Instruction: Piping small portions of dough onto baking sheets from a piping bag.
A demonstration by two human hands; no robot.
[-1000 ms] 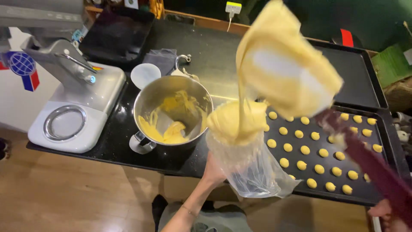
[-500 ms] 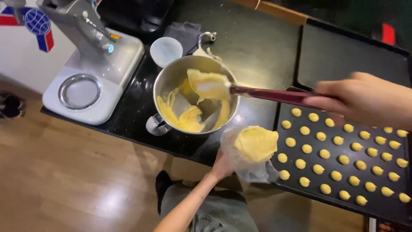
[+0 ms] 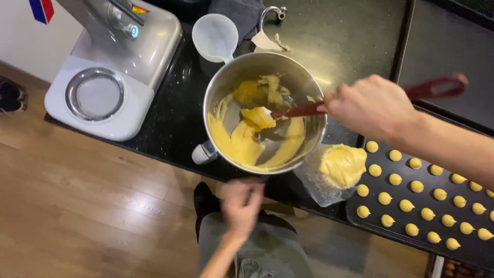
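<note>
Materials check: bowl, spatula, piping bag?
Bowl: looks like polished steel, with a shiny grey wall and bright reflections. Spatula: dark red handle, smooth and matte, probably silicone or plastic; its blade is coated in yellow batter, so hard to tell. Piping bag: thin clear plastic film, crinkled, with batter showing through. Right hand grips the spatula.

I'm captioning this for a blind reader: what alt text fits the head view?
A right hand scrapes yellow batter in a steel mixing bowl with a red-handled spatula. The blurred left hand is below the bowl, beside a filled piping bag and a tray of piped dots.
</note>
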